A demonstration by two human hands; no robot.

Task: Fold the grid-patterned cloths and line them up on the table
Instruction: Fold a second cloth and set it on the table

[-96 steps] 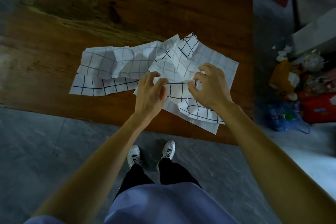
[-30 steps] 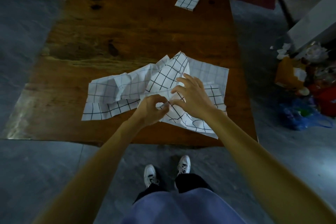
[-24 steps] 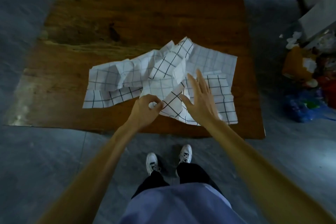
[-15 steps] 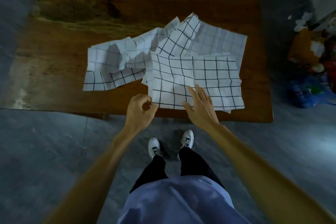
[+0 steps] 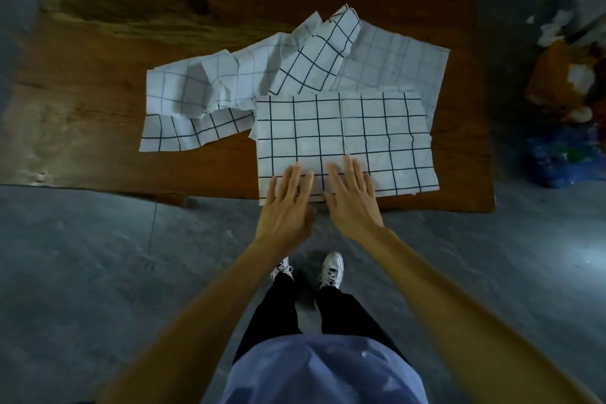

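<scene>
I have the flat grid cloth (image 5: 344, 138) spread out at the near edge of the wooden table (image 5: 98, 102), its front hem right at the table's lip. My left hand (image 5: 287, 203) and right hand (image 5: 352, 203) lie side by side on that front hem, fingers straight and fanned, palms down on the fabric; nothing is pinched or curled around. The two hands sit near each other without touching, the left at the cloth's near left corner, the right just beside it toward the middle. A vertical crease runs up the cloth from just beyond my right fingertips.

Beyond my hands, the far edge of this cloth overlaps a crumpled pile of grid cloths (image 5: 255, 75). One piece with bold dark lines (image 5: 318, 59) stands up in a peak past the flat cloth; a paler sheet (image 5: 403, 59) lies flat beyond and to the right; rumpled pieces trail off to the left of my left hand.

Below my wrists I see the grey floor (image 5: 82, 272), white shoes (image 5: 333, 269) and dark trousers. Off to the right of the table lies a blurred heap of coloured clutter (image 5: 564, 128).
</scene>
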